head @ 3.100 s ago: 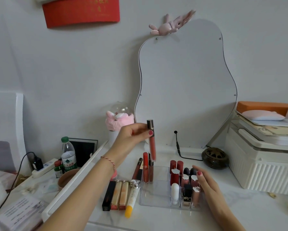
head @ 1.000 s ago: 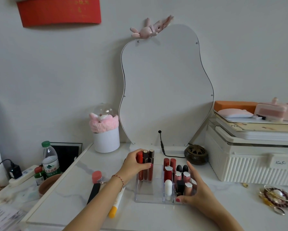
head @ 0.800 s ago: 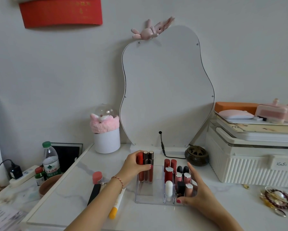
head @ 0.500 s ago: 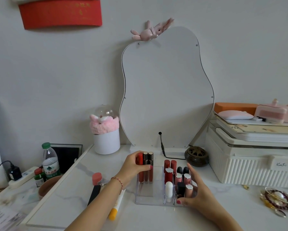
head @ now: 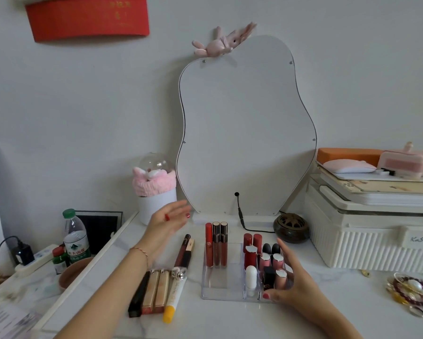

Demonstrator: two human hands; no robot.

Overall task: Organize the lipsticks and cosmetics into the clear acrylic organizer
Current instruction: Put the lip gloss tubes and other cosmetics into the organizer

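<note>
The clear acrylic organizer sits on the white table. Three tall lip glosses stand at the back of its left compartment. Several lipsticks and a white tube fill the small right cells. My left hand hovers open, empty, to the left of the glosses and apart from them. My right hand rests against the organizer's right front corner, fingers curled around its wall. On the table to the left lie a dark red gloss, gold tubes, a black tube and a yellow-capped tube.
A wavy mirror leans on the wall behind. A white cup with a pink band stands back left, a dark incense burner back right. A white ribbed box with stacked items is at the right; jewellery lies near it.
My left hand has let go of the glosses in the organizer, opened and drawn back up to the left. My right hand stays on the organizer.
</note>
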